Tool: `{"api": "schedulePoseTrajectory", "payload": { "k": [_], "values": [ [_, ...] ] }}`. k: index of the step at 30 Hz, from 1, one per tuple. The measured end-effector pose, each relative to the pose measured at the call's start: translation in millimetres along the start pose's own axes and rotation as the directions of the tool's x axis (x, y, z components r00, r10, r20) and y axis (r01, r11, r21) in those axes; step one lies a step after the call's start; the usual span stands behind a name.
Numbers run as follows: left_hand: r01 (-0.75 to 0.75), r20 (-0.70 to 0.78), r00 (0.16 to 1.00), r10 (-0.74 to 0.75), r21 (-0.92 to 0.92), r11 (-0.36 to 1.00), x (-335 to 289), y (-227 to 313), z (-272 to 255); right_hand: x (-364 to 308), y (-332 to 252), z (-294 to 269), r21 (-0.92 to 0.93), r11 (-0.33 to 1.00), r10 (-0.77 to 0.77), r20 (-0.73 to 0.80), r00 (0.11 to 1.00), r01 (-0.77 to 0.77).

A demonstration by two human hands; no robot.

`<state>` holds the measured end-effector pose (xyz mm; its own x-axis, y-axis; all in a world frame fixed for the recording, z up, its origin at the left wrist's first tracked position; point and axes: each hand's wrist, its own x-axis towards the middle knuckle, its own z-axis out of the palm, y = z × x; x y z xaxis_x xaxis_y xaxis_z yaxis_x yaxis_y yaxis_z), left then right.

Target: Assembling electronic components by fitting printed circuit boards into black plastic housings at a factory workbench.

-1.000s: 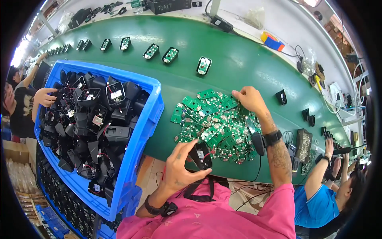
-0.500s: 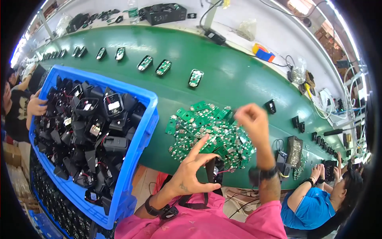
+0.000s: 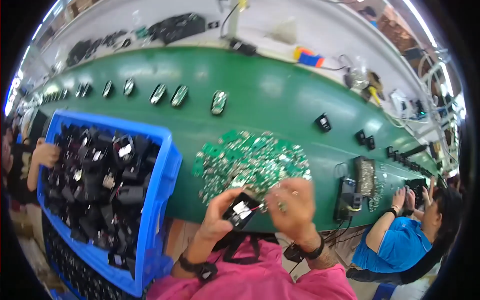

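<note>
My left hand (image 3: 220,216) holds a small black plastic housing (image 3: 242,212) at the table's near edge, thumb and fingers round its sides. Its open side faces up and shows a white label inside, with thin red wires leading out to the right. Close beside it is my right hand (image 3: 292,207), blurred, with the fingers bent together at the wire ends. What lies between those fingertips is too smeared to name. Just beyond both hands spreads a heap of green circuit boards (image 3: 250,159) on the green table (image 3: 270,112).
A blue crate (image 3: 167,160) full of black housings stands at left, another person's hand (image 3: 47,154) on its rim. Housings with boards (image 3: 219,102) line the table's far side. To the right are a black device (image 3: 346,200), a tray of metal parts (image 3: 366,177) and a co-worker in blue (image 3: 400,247).
My right hand has come back from the heap's far right to the housing. My left hand has turned the housing open side up. The view has shifted slightly.
</note>
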<state>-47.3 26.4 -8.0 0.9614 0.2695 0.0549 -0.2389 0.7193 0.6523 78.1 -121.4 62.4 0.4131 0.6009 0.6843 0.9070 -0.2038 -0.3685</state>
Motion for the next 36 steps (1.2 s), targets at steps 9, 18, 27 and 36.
{"api": "schedulePoseTrajectory", "payload": {
  "k": [9, 18, 27, 36],
  "values": [
    [-0.095, -0.007, 0.995, 0.099, 0.214, 0.972, 7.8, 10.8, 26.0, -7.5, 23.5, -2.6, 0.365, 0.445, 0.762, 0.326, 0.560, -0.818],
    [-0.115, 0.055, 0.988, 0.142, 0.880, 0.460, 9.0, 28.2, 53.1, -40.9, 24.8, 20.4, 0.455, -0.727, 0.331, 0.889, 0.317, -0.514],
    [-0.072, -0.013, 0.982, 0.187, 0.894, 0.442, 15.1, 24.7, 50.3, -40.4, 15.6, 20.4, 0.484, -0.652, 0.440, 0.868, 0.229, -0.584],
    [-0.011, -0.083, 0.977, 0.197, 0.899, 0.438, 16.4, 20.3, 43.5, -40.2, 11.5, 16.8, 0.447, -0.734, 0.392, 0.894, 0.218, -0.512]
  ]
}}
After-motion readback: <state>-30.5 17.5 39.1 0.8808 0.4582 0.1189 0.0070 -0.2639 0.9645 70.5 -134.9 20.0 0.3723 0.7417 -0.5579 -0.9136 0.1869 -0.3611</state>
